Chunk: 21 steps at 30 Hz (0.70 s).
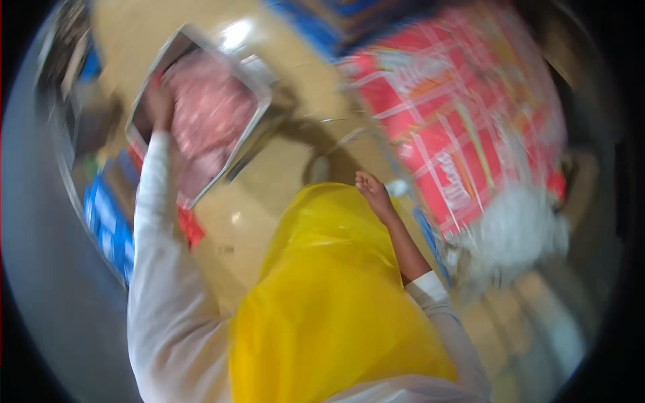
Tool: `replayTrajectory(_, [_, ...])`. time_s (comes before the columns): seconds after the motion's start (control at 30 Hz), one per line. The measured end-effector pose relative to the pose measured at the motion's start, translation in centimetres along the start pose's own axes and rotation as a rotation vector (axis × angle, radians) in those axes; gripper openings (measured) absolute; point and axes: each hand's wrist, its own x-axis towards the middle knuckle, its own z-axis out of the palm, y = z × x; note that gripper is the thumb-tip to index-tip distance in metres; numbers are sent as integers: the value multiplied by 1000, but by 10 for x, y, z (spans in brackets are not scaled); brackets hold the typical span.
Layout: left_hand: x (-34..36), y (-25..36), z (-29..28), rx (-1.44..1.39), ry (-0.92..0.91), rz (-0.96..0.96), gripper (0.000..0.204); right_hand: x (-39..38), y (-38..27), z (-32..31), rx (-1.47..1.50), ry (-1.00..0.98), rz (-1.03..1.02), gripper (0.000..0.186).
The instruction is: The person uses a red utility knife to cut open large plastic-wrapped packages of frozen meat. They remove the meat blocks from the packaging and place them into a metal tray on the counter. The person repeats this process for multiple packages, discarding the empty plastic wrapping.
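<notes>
My left hand [161, 101] reaches into a metal tray [263, 101] of pink, raw-looking minced meat [213, 111], at its left side. Motion smears its fingers, so what they grip is unclear. My right hand [371, 191] hangs in the air right of the tray, above the tiled floor [262, 195], with its fingers curled and nothing visible in them. I wear a yellow apron [329, 289] over white sleeves.
At the right stands a stack of red packages [437, 127] under clear plastic, with a crumpled white plastic bundle [510, 228] at its near end. Blue packages [107, 215] and a red item [190, 225] lie at the left. Blue items [316, 27] are at the top.
</notes>
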Motion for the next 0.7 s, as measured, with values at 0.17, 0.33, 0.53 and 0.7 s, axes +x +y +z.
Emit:
replayTrajectory(0.17, [-172,50,141,20,-220,301,34,-107,105,-211,179,733,240,30])
replayTrajectory(0.33, [-305,205,204,-94,-946,221,27,-138,174,-349,128,1005,187,22])
replayTrajectory(0.53, [-388,335,200,158,-1075,408,27,-11,216,-548,151,1285,-115,29])
replayTrajectory(0.7, [-392,493,283,211,-1114,549,27,48,190,-678,-220,1606,-94,26])
